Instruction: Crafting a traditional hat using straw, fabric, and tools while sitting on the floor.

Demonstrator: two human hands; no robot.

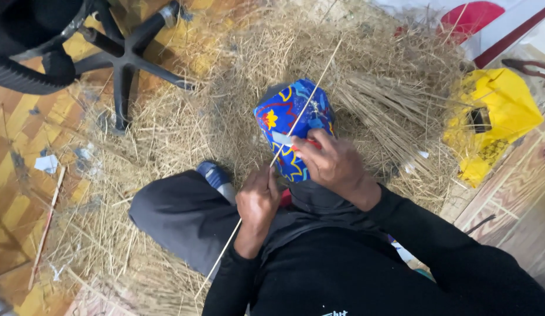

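Thin stick (284,146): pale split wood or cane, smooth and matt. Under it, the patterned cover (293,126) is blue printed cloth with a slight sheen. Straw (378,99) around the cover: dry, coarse, matt. Left of the cover, the chair base (129,55) is black matt plastic. Floor (18,146): glossy wood-pattern sheet, scuffed. Right of the cover, the yellow bag (498,114) is crinkled plastic.

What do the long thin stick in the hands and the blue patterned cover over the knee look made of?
Long thin pale stick: probably split bamboo or reed; straight, matte, straw-coloured. Blue patterned cover: looks like printed woven cloth, soft folds, no shine. The left hand and right hand both hold the stick.
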